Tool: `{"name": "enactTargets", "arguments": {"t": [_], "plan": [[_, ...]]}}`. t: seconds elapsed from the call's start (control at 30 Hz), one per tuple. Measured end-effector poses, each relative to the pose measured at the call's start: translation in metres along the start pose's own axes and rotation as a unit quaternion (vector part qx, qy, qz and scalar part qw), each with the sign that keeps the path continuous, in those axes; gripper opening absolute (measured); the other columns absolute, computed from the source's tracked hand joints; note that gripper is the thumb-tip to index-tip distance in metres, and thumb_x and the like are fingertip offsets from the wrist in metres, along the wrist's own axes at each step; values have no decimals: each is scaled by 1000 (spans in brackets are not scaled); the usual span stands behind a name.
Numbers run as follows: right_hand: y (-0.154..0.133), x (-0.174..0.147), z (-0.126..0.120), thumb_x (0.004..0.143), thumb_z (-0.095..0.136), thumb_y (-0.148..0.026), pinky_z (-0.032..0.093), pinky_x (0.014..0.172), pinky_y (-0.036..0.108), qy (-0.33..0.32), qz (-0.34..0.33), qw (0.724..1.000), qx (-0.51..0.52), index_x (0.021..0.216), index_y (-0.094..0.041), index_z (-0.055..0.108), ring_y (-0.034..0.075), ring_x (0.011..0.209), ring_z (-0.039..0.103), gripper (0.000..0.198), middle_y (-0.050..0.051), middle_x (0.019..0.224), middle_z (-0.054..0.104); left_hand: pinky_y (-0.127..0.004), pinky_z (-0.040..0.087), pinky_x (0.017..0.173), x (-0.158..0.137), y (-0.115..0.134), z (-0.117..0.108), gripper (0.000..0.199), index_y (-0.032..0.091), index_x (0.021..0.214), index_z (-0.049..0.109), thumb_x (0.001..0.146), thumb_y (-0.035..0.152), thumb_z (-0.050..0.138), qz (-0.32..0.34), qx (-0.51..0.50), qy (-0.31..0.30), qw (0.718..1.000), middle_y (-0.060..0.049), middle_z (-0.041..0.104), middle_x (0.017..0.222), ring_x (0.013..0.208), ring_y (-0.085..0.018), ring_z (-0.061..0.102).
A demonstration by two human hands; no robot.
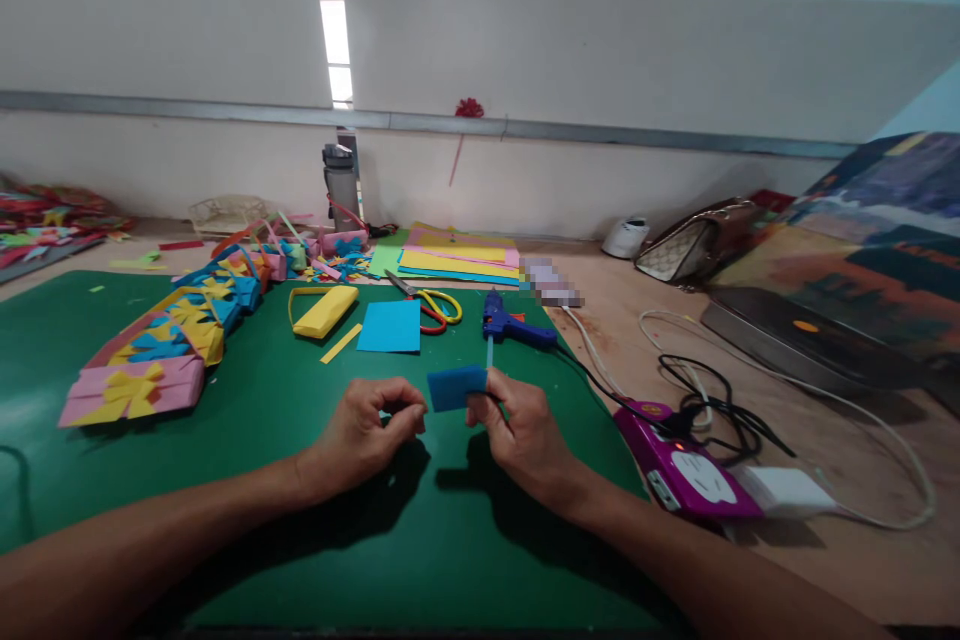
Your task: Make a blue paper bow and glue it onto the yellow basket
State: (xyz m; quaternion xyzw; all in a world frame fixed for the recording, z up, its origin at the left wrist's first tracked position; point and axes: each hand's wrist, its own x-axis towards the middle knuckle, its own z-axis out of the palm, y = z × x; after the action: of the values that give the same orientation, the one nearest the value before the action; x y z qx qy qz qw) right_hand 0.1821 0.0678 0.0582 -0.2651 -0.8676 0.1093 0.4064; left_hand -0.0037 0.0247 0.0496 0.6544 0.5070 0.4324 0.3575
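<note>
Over the middle of a green mat (315, 550), my right hand (521, 430) pinches the right end of a small folded blue paper (456, 389) between thumb and fingers. My left hand (371, 432) is curled with thumb and fingertips together, just left of the paper's free edge; nothing shows between them. Beyond lie a flat blue paper square (389, 327), a narrow yellow strip (341, 344) and a folded yellow paper bag (326, 311) with a handle. A blue glue gun (514, 327) lies behind my right hand, its glue stick pointing toward me.
Scissors (429, 304) rest behind the blue square. Several finished paper bags with bows (135, 388) line the left. Coloured sheets (457, 255) and a grey bottle (342, 185) stand at the back. Right, a purple power strip (682, 465) sits among cables.
</note>
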Motion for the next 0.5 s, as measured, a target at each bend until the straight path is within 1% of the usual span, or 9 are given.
{"name": "enactTargets", "arguments": {"t": [0.07,0.13,0.2,0.23,0.27,0.33,0.37,0.43,0.5], "plan": [[2,0,-1,89,41,-12,36,49,22,17,-10,1000,-15,68,-21,45,11,49,48,23,-3,56,50,-23,43,56,2,-3,-1,23,14,65,59,78,33,56,-68,-95,-3,993,-2,63,59,54,-12,56],[3,-1,-1,88,43,-13,41,56,25,27,-39,999,-23,70,-21,47,13,52,50,20,-2,58,52,-23,45,52,4,-5,0,35,13,68,59,79,46,54,-156,-222,-44,961,-4,63,61,52,-12,57],[2,-2,-2,87,41,-11,45,69,31,17,-111,993,-44,76,-20,50,14,58,55,17,1,63,59,-23,44,45,5,-6,1,49,13,70,59,78,59,49,-223,-323,-97,914,-6,63,62,49,-14,58],[1,-3,-2,87,40,-9,45,75,34,9,-156,986,-63,81,-19,52,14,61,57,17,2,66,62,-23,42,42,5,-6,2,53,12,71,60,75,63,49,-242,-352,-118,897,-6,63,61,48,-14,58],[-1,-4,-3,86,38,-7,44,80,37,-1,-199,976,-87,85,-18,52,15,63,59,18,4,69,64,-22,41,40,5,-5,3,54,12,71,60,72,65,52,-249,-366,-132,887,-6,62,59,46,-14,57],[-4,-4,-4,87,34,-5,43,84,39,-16,-257,957,-133,90,-16,53,15,64,60,22,6,73,67,-21,39,38,3,-3,5,49,12,69,60,65,61,63,-252,-363,-141,886,-4,60,54,42,-13,54],[-6,-4,-5,88,33,-5,43,83,40,-21,-267,952,-146,91,-15,53,15,63,60,23,6,73,67,-20,37,38,3,-2,6,45,12,67,59,61,56,70,-251,-357,-133,890,-2,58,51,40,-11,51],[-6,-3,-5,88,32,-5,43,83,39,-24,-262,953,-148,91,-16,53,14,63,60,24,6,72,67,-18,34,38,2,-1,8,39,12,62,56,56,45,78,-246,-354,-99,897,2,52,46,37,-7,44],[-4,-2,-4,86,35,-5,43,81,37,-16,-239,962,-128,90,-16,53,14,65,61,22,6,73,68,-16,32,39,2,-2,9,36,13,61,56,56,39,79,-233,-355,-63,903,5,49,45,38,-4,41]]}}
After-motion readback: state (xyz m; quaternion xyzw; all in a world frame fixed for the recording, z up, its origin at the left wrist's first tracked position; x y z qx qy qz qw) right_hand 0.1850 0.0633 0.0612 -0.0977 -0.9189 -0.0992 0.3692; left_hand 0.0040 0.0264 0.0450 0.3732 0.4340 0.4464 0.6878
